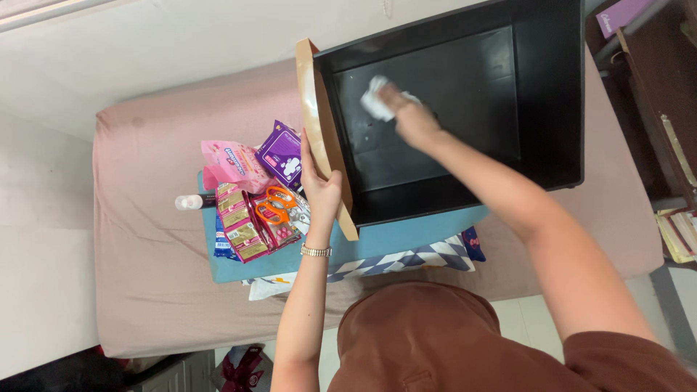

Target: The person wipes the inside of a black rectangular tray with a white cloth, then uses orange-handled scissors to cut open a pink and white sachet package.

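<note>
right hand (410,116) fingers clutch white cloth (376,98) in black drawer (552,101) | left hand (319,190) fingers grip its edge

A pale white tiled floor (43,218) fills the nine o'clock side under even, soft light. A bed with a dusty-pink fitted sheet (145,276) spans the centre. At three o'clock stands a dark brown wooden shelf unit (657,94), with stacked books (679,232) lower down at four o'clock.

even soft daylight, slight motion blur
</note>
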